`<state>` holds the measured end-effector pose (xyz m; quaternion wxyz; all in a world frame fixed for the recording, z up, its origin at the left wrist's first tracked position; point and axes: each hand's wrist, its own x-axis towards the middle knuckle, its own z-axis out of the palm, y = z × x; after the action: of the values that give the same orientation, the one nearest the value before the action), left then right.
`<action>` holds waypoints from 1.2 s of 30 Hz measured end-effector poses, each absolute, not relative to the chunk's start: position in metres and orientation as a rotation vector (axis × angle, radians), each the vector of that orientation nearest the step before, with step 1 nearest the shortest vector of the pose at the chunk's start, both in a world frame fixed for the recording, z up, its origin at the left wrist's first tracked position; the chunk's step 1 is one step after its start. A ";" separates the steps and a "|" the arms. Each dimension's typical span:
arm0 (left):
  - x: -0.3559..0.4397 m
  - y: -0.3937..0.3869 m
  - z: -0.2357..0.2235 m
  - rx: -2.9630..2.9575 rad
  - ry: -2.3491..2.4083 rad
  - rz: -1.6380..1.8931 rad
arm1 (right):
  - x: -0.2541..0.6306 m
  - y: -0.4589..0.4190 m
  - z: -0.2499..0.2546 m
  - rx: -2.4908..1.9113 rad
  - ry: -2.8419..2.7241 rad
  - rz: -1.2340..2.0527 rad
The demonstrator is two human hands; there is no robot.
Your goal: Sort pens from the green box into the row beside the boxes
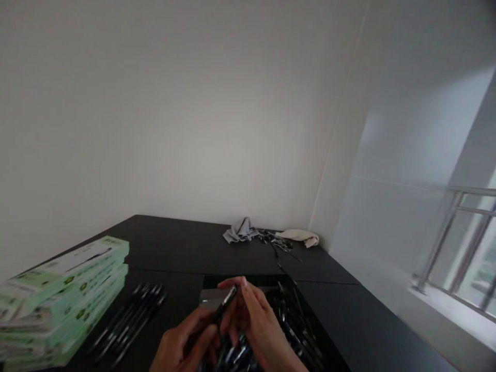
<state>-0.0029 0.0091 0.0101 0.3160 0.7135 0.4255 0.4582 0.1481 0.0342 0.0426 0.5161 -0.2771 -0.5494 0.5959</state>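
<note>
The left hand is clamped on a black pen — the right hand's grip is hidden, above a black box at six o'clock.

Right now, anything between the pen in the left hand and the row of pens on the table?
Just the left rim of the black box: the pen in the left hand is above that box, and the row of pens lies outside it. Nothing else visible.
</note>
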 end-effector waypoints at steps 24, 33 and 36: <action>-0.154 0.087 -0.048 1.902 2.595 0.625 | 0.182 0.036 0.062 -1.202 -2.511 0.711; -0.142 0.084 -0.062 2.012 2.721 0.578 | 0.179 0.037 0.061 -1.248 -2.803 0.727; -0.138 0.082 -0.060 2.067 2.717 0.621 | 0.178 0.037 0.064 -1.252 -2.882 0.741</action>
<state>-0.1377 0.0819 -0.0600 -0.1633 0.5877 0.7725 0.1765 0.1778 0.0366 0.0642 -0.0435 -0.3874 -0.8919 0.2294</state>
